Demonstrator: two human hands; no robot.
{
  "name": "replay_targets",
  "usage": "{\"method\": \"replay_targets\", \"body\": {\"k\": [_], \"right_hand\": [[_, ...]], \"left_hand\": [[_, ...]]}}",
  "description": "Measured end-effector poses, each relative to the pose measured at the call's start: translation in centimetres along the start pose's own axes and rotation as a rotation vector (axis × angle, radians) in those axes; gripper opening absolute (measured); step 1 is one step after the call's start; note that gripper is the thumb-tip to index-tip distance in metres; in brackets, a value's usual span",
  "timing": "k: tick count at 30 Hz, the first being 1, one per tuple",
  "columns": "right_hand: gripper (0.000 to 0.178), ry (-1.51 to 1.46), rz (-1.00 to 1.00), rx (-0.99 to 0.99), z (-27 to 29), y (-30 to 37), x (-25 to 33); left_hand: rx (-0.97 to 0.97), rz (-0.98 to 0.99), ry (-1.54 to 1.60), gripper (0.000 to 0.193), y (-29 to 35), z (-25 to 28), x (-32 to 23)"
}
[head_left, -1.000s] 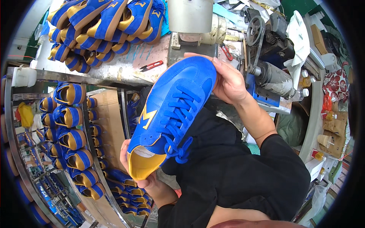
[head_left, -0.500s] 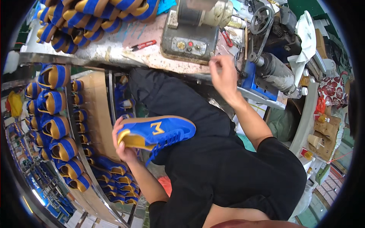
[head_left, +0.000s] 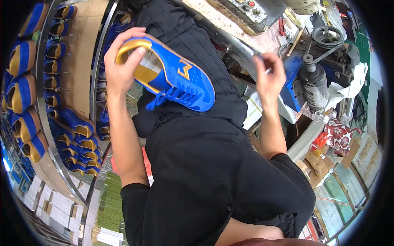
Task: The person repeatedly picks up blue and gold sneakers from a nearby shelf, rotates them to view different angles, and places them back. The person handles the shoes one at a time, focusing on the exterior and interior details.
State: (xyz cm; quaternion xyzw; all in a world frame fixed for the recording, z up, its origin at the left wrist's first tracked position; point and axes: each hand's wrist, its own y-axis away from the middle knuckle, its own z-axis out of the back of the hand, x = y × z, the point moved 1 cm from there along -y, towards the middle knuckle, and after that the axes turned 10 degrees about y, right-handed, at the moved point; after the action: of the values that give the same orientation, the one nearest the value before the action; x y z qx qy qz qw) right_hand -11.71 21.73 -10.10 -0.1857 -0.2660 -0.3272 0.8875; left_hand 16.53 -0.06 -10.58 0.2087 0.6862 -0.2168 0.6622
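My left hand (head_left: 120, 65) grips a blue sneaker (head_left: 186, 84) by its heel, thumb inside the opening and fingers around the outside. The shoe has a yellow lining, a gold zigzag emblem on its side, blue laces and a tan sole edge. It is tilted above my lap, toe pointing right and toward me. My right hand (head_left: 271, 78) is raised beside the workbench edge, apart from the shoe. Its thumb and fingers curl toward each other; whatever small thing may be between the fingertips I cannot make out.
On the left, a metal rack (head_left: 43, 88) carries rows of similar blue-and-tan shoes (head_left: 24, 92). Ahead stands a workbench with a grey machine base (head_left: 250, 16). A belt-driven motor (head_left: 314, 82) with a pulley wheel (head_left: 327, 37) is at right, near cardboard boxes (head_left: 320, 164).
My view has swung right and down. The shoe has turned, its toe dropping toward me, still in my left hand. My right hand has come away from the machine base to the bench edge.
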Motion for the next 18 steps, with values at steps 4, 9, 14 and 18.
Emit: {"method": "replay_targets", "body": {"k": [4, 9, 14, 18], "right_hand": [[0.022, -0.161, 0.353, 0.426, 0.2, 5.9, 3.7], [0.020, -0.141, 0.364, 0.394, -1.2, 8.3, 4.8], [0.024, -0.088, 0.560, 0.533, -1.4, 8.1, 5.1], [0.024, 0.011, 0.678, 0.787, -0.3, 6.3, 5.4]], "left_hand": [[-0.021, 0.142, -0.020, 0.027, -0.9, -1.0, -0.2], [0.008, 0.122, -0.077, 0.026, -1.4, -1.7, -0.5], [-0.010, 0.066, -0.156, 0.023, -1.4, -2.3, -0.8], [0.026, 0.115, -0.168, 0.024, -1.4, -3.2, -1.0]]}}
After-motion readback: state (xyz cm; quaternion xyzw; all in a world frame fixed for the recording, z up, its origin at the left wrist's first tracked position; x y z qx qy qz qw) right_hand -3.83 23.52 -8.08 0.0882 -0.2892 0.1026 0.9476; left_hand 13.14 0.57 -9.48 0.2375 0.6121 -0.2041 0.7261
